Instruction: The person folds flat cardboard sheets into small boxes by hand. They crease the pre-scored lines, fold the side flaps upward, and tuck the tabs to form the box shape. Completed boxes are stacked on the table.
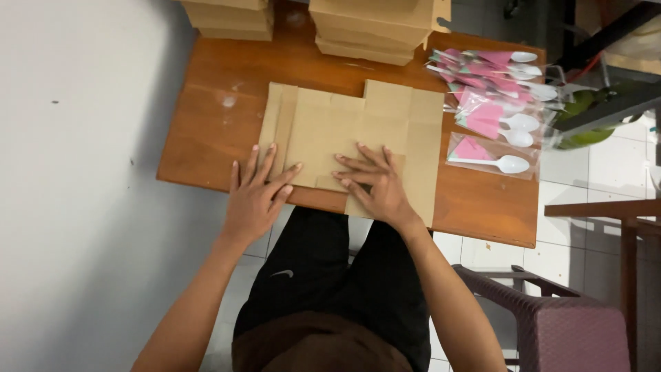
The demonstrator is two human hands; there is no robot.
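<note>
A flat brown cardboard box blank [358, 124] lies unfolded on a small wooden table [206, 131]. My left hand [256, 193] rests flat with fingers spread on the blank's near left flap. Pressing down on the near middle of the same cardboard is my right hand [375, 182], fingers pointing left. Neither hand grips anything; both lie palm down on the sheet.
Two stacks of folded brown boxes [375, 27] [231, 17] stand at the table's far edge. A pile of clear packets with white plastic spoons and pink napkins [496, 103] lies at the right. A purple chair [571, 331] and a white wall [76, 172] flank me.
</note>
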